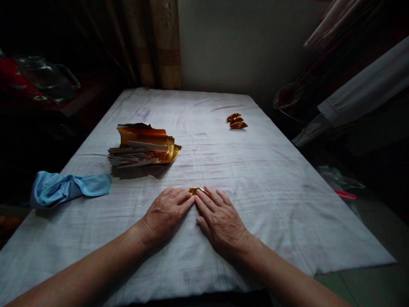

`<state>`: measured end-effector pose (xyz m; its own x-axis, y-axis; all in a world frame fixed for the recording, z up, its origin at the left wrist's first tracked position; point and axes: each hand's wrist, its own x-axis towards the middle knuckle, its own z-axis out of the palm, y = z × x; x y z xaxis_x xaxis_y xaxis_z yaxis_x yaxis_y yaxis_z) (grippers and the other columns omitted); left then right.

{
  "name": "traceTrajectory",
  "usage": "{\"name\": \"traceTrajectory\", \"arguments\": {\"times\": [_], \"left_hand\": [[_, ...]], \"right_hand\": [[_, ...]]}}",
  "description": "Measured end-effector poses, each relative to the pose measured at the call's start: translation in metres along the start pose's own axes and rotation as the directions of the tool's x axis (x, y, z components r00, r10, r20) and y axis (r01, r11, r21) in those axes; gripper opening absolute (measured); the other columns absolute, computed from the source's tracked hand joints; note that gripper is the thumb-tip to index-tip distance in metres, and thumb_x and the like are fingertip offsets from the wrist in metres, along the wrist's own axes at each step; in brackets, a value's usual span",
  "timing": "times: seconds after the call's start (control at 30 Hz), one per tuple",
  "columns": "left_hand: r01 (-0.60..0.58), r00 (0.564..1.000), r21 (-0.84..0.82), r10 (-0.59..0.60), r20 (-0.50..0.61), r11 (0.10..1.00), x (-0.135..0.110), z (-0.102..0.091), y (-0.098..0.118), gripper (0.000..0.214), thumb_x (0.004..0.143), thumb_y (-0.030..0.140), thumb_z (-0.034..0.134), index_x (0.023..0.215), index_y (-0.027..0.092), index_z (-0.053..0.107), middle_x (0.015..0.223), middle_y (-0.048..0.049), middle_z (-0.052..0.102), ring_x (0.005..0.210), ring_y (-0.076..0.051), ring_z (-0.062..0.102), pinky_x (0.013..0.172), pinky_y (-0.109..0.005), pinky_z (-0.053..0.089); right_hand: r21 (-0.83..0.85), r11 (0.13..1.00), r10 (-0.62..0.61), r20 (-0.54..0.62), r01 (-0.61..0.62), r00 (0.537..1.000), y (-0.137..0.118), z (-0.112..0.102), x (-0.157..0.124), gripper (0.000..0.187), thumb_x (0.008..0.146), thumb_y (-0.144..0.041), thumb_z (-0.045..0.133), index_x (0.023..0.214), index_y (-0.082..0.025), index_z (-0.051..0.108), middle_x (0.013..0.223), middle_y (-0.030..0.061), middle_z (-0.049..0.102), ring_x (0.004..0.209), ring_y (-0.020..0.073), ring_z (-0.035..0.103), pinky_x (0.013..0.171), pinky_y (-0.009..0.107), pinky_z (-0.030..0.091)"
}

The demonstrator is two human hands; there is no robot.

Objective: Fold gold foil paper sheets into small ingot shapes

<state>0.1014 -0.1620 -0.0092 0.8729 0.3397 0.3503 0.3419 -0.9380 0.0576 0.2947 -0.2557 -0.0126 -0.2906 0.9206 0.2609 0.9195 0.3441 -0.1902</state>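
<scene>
My left hand and my right hand lie side by side on the white cloth, fingers stretched flat and pointing away from me. Their fingertips press on a small folded piece of gold paper, most of which is hidden under them. A stack of gold paper sheets lies to the far left of my hands. Two or three finished folded gold pieces sit farther back on the right.
A crumpled light blue cloth lies at the table's left edge. A glass pitcher stands in the dark at the back left. Curtains and a wall are behind the table; clothing hangs at the right.
</scene>
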Motion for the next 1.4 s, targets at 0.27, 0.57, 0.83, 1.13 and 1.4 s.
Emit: {"name": "traceTrajectory", "arguments": {"times": [0.27, 0.57, 0.83, 1.13, 1.4], "left_hand": [[0.033, 0.999, 0.054, -0.034, 0.009, 0.998, -0.009, -0.005, 0.001, 0.032, 0.097, 0.014, 0.045, 0.121, 0.017, 0.066, 0.118, -0.0076, 0.071, 0.111, -0.026, 0.060, 0.090, -0.041, 0.045], [0.065, 0.998, 0.075, -0.066, 0.015, 0.995, -0.020, -0.012, -0.005, 0.032, 0.094, 0.017, 0.050, 0.121, 0.019, 0.067, 0.122, -0.0028, 0.072, 0.109, -0.028, 0.061, 0.089, -0.044, 0.043], [0.068, 0.998, 0.117, -0.066, -0.023, 0.991, -0.015, -0.024, -0.008, 0.022, 0.096, 0.021, 0.051, 0.105, 0.018, 0.071, 0.104, -0.0035, 0.076, 0.098, -0.025, 0.064, 0.084, -0.040, 0.042], [0.005, 1.000, 0.196, -0.010, 0.025, 0.980, -0.006, -0.017, -0.004, 0.015, 0.094, 0.011, 0.053, 0.097, 0.014, 0.067, 0.095, -0.0062, 0.074, 0.084, -0.022, 0.065, 0.077, -0.038, 0.041], [0.003, 0.998, 0.199, -0.014, 0.057, 0.980, -0.004, -0.019, -0.008, 0.016, 0.094, 0.009, 0.054, 0.093, 0.015, 0.068, 0.094, -0.0044, 0.075, 0.080, -0.020, 0.065, 0.076, -0.037, 0.041]], "right_hand": [[-0.077, 0.996, 0.060, 0.125, -0.050, 0.990, 0.007, -0.005, -0.012, 0.047, 0.101, -0.036, 0.043, 0.146, -0.021, 0.047, 0.153, 0.0024, 0.045, 0.143, 0.0286, 0.035, 0.118, 0.050, 0.016], [-0.126, 0.982, 0.153, 0.082, -0.142, 0.985, 0.016, -0.005, -0.029, 0.046, 0.101, -0.037, 0.041, 0.143, -0.022, 0.051, 0.150, 0.0037, 0.048, 0.140, 0.0306, 0.040, 0.114, 0.051, 0.024], [-0.119, 0.982, 0.149, 0.001, -0.148, 0.989, 0.009, -0.009, -0.015, 0.042, 0.099, -0.033, 0.044, 0.135, -0.017, 0.060, 0.142, 0.0085, 0.057, 0.138, 0.0313, 0.041, 0.115, 0.050, 0.023], [-0.056, 0.994, 0.099, 0.072, -0.095, 0.993, -0.010, -0.002, 0.006, 0.043, 0.099, -0.044, 0.048, 0.136, -0.026, 0.058, 0.151, 0.0060, 0.048, 0.142, 0.0299, 0.036, 0.116, 0.051, 0.020], [-0.156, 0.966, 0.216, 0.046, -0.207, 0.975, 0.011, -0.007, -0.020, 0.039, 0.099, -0.038, 0.048, 0.135, -0.029, 0.059, 0.147, 0.0063, 0.053, 0.141, 0.0315, 0.038, 0.113, 0.052, 0.023]]}}
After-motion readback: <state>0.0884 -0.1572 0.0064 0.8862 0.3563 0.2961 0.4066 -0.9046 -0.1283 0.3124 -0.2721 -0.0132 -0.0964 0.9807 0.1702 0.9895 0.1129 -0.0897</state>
